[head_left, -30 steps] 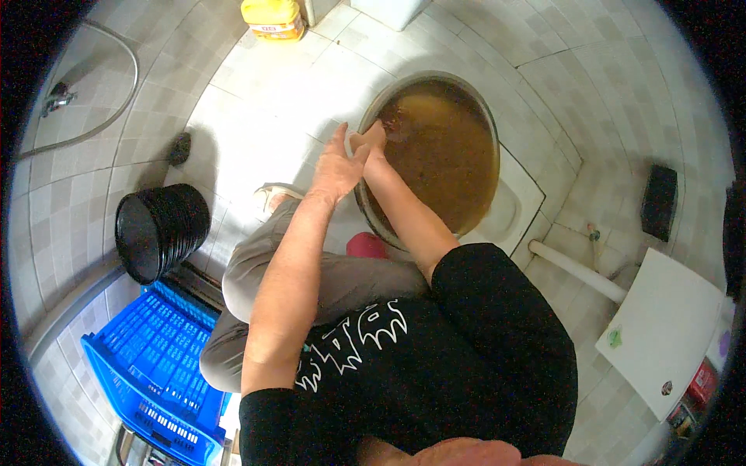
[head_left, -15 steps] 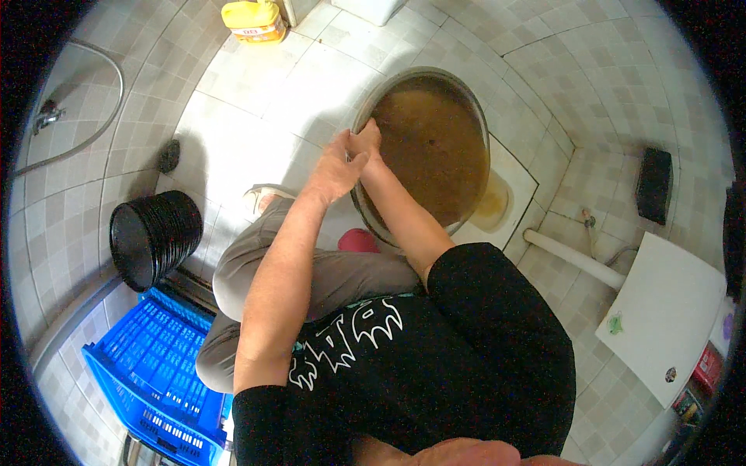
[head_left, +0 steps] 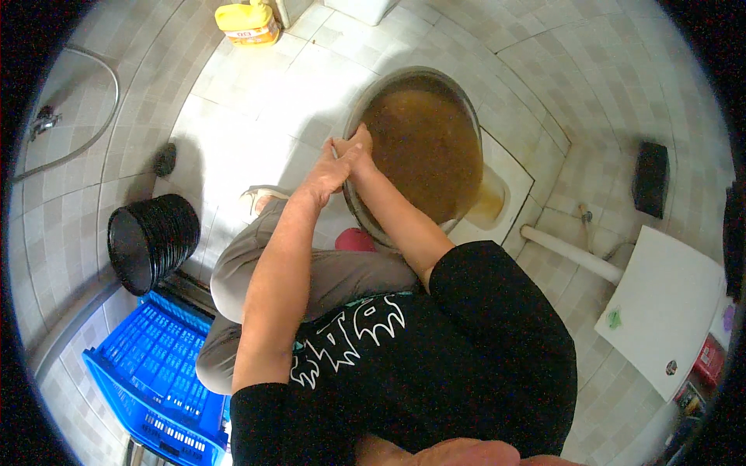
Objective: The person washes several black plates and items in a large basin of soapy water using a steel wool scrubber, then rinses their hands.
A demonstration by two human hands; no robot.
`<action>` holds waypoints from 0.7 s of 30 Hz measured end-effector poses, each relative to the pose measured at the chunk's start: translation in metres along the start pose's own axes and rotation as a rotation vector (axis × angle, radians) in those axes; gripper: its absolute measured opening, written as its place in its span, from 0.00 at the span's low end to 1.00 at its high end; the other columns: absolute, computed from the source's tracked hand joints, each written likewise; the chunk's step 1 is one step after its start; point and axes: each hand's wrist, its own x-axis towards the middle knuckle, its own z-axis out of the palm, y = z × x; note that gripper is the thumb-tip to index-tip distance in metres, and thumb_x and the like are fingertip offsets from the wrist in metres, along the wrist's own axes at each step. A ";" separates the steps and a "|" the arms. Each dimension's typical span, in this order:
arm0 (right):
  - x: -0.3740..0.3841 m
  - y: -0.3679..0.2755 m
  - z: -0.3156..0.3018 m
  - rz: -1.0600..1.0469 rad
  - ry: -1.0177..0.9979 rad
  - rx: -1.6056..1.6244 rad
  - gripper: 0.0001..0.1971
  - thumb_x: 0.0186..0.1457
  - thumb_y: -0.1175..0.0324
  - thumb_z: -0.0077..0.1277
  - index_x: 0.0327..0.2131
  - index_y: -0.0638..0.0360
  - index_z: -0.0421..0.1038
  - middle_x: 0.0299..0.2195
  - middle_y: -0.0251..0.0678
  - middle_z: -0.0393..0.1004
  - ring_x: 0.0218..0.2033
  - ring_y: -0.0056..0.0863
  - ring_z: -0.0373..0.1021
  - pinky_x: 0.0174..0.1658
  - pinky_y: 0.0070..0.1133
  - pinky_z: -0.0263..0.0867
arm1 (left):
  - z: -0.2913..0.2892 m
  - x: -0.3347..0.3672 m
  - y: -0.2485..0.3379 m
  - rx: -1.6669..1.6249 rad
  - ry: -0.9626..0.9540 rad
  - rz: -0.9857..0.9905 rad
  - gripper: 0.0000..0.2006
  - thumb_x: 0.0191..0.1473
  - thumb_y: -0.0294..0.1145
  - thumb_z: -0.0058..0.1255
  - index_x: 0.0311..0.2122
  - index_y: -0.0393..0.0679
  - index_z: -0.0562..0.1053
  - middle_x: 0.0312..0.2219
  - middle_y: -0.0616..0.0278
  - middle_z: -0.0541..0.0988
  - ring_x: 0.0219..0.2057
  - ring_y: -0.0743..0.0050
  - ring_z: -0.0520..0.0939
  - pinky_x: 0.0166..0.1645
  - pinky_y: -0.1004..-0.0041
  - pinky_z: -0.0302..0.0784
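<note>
A large round basin [head_left: 475, 116] of murky brown water [head_left: 423, 155] stands in front of me, overlapping a squat toilet [head_left: 509, 203]. The water reaches close to the basin's right rim. At the left rim my right hand [head_left: 357, 146] is closed on the edge, its fingers partly hidden. My left hand [head_left: 331, 172] is beside it, closed at the same edge, with its thumb lying across the right hand. What lies under both hands is hidden. Brownish liquid shows in the toilet bowl beside the basin.
Left of me are a stack of black buckets [head_left: 151, 241] and a blue plastic crate [head_left: 159, 357]. A yellow jug [head_left: 247, 23] stands on the far floor. A pink object [head_left: 355, 239] sits by my leg. On the right are a white pipe [head_left: 571, 252] and a white panel [head_left: 660, 311].
The whole view has shifted slightly, so basin and hands sit a little farther left. Both hands stay at the left rim, and the left hand has moved slightly against the right.
</note>
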 end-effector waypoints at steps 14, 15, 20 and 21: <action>-0.017 -0.021 -0.007 -0.023 -0.009 0.094 0.27 0.38 0.75 0.53 0.45 0.72 0.58 0.38 0.52 0.69 0.39 0.41 0.69 0.43 0.28 0.66 | 0.002 -0.007 0.005 -0.093 0.087 0.043 0.37 0.50 0.50 0.49 0.55 0.28 0.55 0.52 0.41 0.62 0.55 0.55 0.63 0.57 0.67 0.57; -0.018 -0.021 -0.009 -0.023 -0.005 0.092 0.27 0.38 0.75 0.53 0.45 0.72 0.58 0.38 0.52 0.69 0.39 0.41 0.69 0.43 0.28 0.66 | 0.005 -0.007 0.006 -0.094 0.083 0.045 0.37 0.50 0.50 0.49 0.55 0.28 0.55 0.52 0.41 0.62 0.55 0.55 0.63 0.57 0.67 0.57; -0.016 -0.022 -0.005 -0.004 -0.013 0.248 0.21 0.39 0.76 0.49 0.41 0.73 0.62 0.36 0.51 0.70 0.37 0.39 0.68 0.42 0.27 0.64 | 0.001 -0.004 0.002 -0.114 0.094 0.058 0.36 0.49 0.51 0.50 0.51 0.25 0.60 0.49 0.42 0.66 0.52 0.56 0.66 0.55 0.68 0.59; -0.012 -0.018 -0.005 -0.005 -0.011 0.248 0.21 0.39 0.76 0.49 0.41 0.73 0.62 0.36 0.51 0.70 0.37 0.39 0.68 0.42 0.27 0.64 | 0.002 -0.003 0.001 -0.113 0.093 0.059 0.36 0.49 0.51 0.50 0.51 0.25 0.60 0.49 0.42 0.66 0.52 0.56 0.66 0.55 0.68 0.59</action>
